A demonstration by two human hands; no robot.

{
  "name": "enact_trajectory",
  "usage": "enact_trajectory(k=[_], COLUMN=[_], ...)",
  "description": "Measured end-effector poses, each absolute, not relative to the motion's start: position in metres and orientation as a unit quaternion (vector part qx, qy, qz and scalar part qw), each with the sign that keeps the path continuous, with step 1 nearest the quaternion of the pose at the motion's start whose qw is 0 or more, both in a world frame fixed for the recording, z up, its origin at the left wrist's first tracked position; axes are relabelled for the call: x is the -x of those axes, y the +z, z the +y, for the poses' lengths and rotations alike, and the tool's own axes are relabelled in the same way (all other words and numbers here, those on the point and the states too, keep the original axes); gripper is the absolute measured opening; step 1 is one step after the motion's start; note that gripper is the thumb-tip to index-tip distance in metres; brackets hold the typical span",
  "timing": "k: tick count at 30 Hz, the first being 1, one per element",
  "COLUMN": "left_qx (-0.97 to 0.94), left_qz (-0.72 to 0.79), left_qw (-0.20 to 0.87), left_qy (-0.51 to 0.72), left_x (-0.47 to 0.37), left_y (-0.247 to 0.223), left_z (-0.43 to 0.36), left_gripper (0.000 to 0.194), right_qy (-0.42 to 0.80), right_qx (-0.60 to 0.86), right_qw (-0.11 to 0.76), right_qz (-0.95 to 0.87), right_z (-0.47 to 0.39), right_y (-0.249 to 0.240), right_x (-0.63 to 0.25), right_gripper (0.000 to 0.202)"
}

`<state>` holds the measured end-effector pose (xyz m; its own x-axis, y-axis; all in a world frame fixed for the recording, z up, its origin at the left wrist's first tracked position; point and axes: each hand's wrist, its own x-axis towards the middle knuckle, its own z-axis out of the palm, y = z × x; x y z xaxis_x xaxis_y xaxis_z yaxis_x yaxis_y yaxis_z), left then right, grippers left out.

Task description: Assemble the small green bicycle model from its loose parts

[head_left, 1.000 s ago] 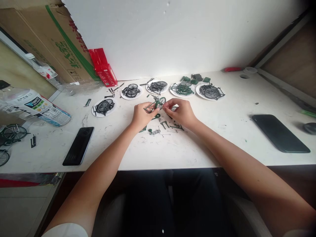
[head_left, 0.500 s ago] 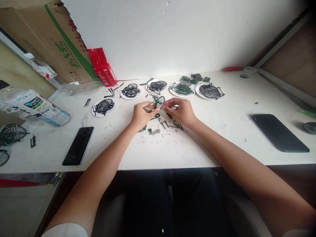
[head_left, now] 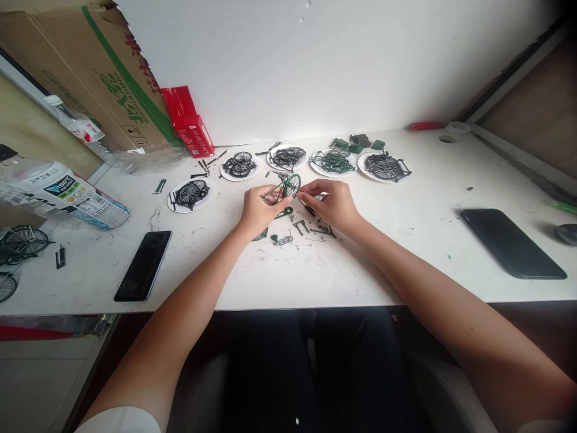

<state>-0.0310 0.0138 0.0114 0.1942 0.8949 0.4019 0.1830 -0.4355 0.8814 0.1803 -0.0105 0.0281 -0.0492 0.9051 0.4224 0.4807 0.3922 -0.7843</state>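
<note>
A small green model bicycle (head_left: 293,185) with one spoked wheel and handlebars is held above the table by my left hand (head_left: 261,210), its fingers closed round the frame. At the wheel's right side, my right hand (head_left: 329,198) has thumb and fingertips pinched together; whatever lies between them is too small to make out. Below the hands lie loose green parts: a chain guard piece (head_left: 285,212), a bracket (head_left: 300,227) and a grey pedal-like piece (head_left: 283,240). Part of another spoked wheel shows behind my right fingers.
White plates with black model bicycle parts (head_left: 189,193) and green parts (head_left: 333,162) line the back. A phone (head_left: 143,266) lies left, a dark flat pad (head_left: 512,243) right. At left are a large bottle (head_left: 85,195), a red box (head_left: 193,135) and assembled model bicycles (head_left: 24,242).
</note>
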Motion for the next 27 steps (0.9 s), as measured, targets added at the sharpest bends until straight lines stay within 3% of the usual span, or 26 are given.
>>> enact_trajectory(k=[15,27], left_qx=[-0.684,-0.690], left_qz=[0.410,0.406], left_qw=[0.355,0.348], left_qy=[0.488,0.488], left_x=[0.0311,0.0310], left_y=[0.0097,0.0168], left_z=[0.0141,0.0098], left_gripper=[0.032,0.027], right_qy=[0.226,0.222], right_qx=[0.506,0.526], right_qw=[0.457,0.411], right_qz=[-0.696,-0.711], right_z=[-0.0110,-0.0143], right_y=[0.0319,0.0353], right_x=[-0.1807,-0.1790], right_gripper=[0.021,0.055])
